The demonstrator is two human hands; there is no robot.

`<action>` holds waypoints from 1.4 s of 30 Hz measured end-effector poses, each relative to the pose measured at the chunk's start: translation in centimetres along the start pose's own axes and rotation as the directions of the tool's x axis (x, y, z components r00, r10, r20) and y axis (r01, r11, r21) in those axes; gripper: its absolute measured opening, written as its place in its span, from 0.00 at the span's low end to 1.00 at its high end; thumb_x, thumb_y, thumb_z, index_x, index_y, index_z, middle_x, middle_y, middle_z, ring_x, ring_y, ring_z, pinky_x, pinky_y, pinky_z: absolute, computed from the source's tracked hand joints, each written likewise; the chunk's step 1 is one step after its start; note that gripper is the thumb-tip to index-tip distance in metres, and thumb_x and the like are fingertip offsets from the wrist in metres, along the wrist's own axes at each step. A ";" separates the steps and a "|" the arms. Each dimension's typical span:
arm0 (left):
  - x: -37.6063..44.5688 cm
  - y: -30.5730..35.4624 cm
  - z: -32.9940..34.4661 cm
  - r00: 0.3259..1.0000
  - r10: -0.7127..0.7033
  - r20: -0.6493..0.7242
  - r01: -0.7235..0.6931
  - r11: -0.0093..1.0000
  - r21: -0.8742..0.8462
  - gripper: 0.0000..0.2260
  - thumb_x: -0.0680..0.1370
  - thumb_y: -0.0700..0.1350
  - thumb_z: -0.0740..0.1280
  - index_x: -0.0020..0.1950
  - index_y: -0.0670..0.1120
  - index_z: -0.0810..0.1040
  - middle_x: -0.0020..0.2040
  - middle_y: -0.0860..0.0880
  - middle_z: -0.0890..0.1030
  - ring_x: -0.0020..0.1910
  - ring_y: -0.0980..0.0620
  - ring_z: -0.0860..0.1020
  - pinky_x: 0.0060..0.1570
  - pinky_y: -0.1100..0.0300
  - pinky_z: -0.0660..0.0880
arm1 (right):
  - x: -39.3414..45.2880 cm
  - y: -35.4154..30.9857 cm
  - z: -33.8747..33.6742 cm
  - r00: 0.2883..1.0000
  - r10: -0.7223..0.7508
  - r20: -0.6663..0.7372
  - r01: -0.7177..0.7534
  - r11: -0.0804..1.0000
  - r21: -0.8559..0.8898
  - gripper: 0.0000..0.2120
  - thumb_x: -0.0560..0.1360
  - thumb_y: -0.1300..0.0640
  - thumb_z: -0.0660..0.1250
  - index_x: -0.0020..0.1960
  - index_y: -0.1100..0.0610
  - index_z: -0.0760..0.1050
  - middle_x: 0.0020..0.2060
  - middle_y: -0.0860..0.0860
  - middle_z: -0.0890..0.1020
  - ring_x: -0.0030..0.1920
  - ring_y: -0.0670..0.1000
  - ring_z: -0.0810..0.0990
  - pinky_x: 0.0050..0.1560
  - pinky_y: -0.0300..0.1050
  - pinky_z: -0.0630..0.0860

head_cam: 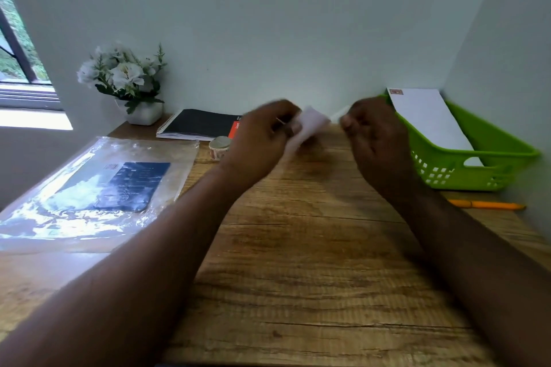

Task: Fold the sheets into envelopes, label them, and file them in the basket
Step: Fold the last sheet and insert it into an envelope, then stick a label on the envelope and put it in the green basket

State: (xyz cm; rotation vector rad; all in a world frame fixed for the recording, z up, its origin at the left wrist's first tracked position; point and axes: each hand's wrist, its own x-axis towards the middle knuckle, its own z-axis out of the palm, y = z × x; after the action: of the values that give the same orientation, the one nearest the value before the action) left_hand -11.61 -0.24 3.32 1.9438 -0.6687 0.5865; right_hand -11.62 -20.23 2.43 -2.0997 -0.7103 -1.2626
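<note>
Both forearms are bare to the frame edge, wrists unadorned.

One head-worn wide-angle view, looking forward and down across the table (298,262) toward the wall corner, close over both forearms.

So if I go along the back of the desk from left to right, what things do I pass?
Flower pot → black notebook → tape roll → left hand → white paper → right hand → green basket.
</note>
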 end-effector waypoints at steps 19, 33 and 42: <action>0.7 -7.0 -6.5 0.855 -0.506 -0.114 0.436 0.583 0.685 0.17 0.74 0.43 0.71 0.62 0.48 0.76 0.56 0.45 0.81 0.50 0.44 0.81 0.51 0.50 0.78 | -2.8 2.9 2.1 0.361 0.322 0.875 -0.161 0.946 -0.281 0.27 0.80 0.43 0.53 0.77 0.48 0.55 0.77 0.50 0.52 0.77 0.49 0.49 0.73 0.43 0.46; 0.3 -4.5 -1.1 0.954 -0.281 0.101 0.289 0.954 -0.078 0.09 0.71 0.47 0.76 0.46 0.42 0.84 0.42 0.45 0.81 0.35 0.53 0.78 0.35 0.58 0.75 | -1.8 1.5 2.2 0.831 0.358 0.426 -0.470 0.861 0.193 0.20 0.74 0.49 0.70 0.65 0.51 0.75 0.61 0.43 0.78 0.58 0.35 0.76 0.60 0.32 0.72; -1.0 -3.1 2.3 0.957 -0.160 0.241 0.222 0.941 -0.254 0.05 0.71 0.43 0.76 0.45 0.43 0.85 0.39 0.49 0.84 0.40 0.49 0.81 0.47 0.48 0.79 | -1.7 1.7 2.1 0.835 0.386 0.392 -0.541 0.706 0.457 0.20 0.66 0.55 0.76 0.58 0.55 0.80 0.51 0.53 0.84 0.52 0.52 0.84 0.56 0.56 0.79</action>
State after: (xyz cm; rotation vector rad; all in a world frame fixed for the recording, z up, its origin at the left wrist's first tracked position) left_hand -9.99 -0.89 -0.23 1.7925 -0.6488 0.1472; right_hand -9.90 -20.11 -0.23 -1.7962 -0.5122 -0.4119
